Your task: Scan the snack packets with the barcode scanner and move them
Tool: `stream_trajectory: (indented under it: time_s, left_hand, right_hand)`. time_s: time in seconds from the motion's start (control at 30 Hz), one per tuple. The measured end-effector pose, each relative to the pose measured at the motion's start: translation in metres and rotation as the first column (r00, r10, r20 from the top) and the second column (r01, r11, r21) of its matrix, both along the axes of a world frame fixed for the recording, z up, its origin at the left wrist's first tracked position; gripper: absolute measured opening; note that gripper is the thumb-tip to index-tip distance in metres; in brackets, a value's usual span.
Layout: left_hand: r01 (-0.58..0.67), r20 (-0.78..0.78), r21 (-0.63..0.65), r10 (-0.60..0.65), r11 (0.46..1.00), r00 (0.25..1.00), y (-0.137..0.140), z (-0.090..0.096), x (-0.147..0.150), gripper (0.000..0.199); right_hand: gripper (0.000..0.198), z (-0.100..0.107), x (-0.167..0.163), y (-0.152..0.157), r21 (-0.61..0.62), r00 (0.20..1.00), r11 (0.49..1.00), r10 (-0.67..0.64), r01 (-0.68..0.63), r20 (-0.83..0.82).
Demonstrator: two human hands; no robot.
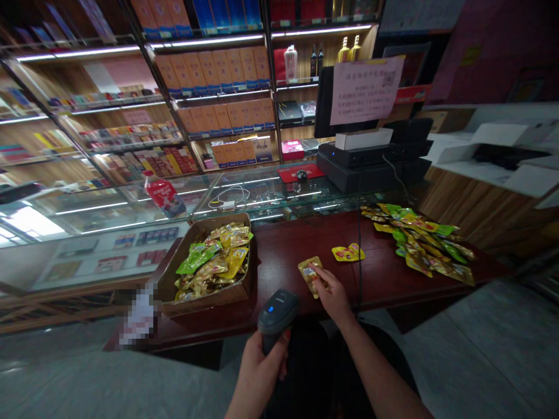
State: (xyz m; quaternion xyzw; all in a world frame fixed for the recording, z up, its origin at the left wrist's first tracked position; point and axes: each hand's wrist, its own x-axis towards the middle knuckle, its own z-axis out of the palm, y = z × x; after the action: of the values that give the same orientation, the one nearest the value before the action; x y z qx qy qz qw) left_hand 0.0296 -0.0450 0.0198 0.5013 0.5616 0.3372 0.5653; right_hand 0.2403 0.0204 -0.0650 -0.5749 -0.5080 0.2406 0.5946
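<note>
My left hand [262,366] is wrapped around the handle of a dark barcode scanner [279,308], which shows a small blue light on top. The scanner's head is held just in front of the table's near edge. My right hand [334,294] grips a gold snack packet [308,270] by its right side, with the fingers over its face and the packet lying on the dark red table [283,238]. Just beyond that hand lies a yellow snack packet [348,252]. How the fingers sit under the gold packet is hidden.
A cardboard box [251,279] full of snack packets stands at the left, and a loose pile of packets [419,238] lies at the right. A black cable [359,233] crosses the table. Behind are a glass counter [262,195], a red-labelled bottle [163,195] and a monitor [324,102].
</note>
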Motion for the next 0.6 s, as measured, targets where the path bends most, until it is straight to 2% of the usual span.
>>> stream_trajectory:
  time_s: [0.13, 0.23, 0.33, 0.6]
  left_hand:
    - [0.002, -0.003, 0.005, -0.002, 1.000, 1.000, 0.003, 0.001, 0.003, 0.041]
    - [0.000, -0.008, 0.006, 0.000, 1.000, 1.000, 0.006, 0.003, 0.003, 0.040]
    - [-0.003, -0.002, 0.025, 0.003, 1.000, 1.000, 0.008, 0.006, 0.003, 0.040]
    - [0.000, -0.016, 0.046, 0.001, 0.999, 1.000, 0.013, 0.011, 0.002, 0.043]
  right_hand:
    - [0.040, -0.005, -0.003, 0.001, -0.027, 0.996, 0.999, 0.023, -0.025, -0.083]
    - [0.052, -0.007, -0.005, 0.001, -0.017, 0.990, 0.999, 0.045, -0.047, -0.133]
    - [0.062, -0.005, -0.006, 0.001, -0.027, 0.993, 0.998, 0.046, -0.050, -0.108]
    - [0.063, -0.004, -0.009, 0.002, -0.025, 0.998, 0.997, 0.066, -0.067, -0.006]
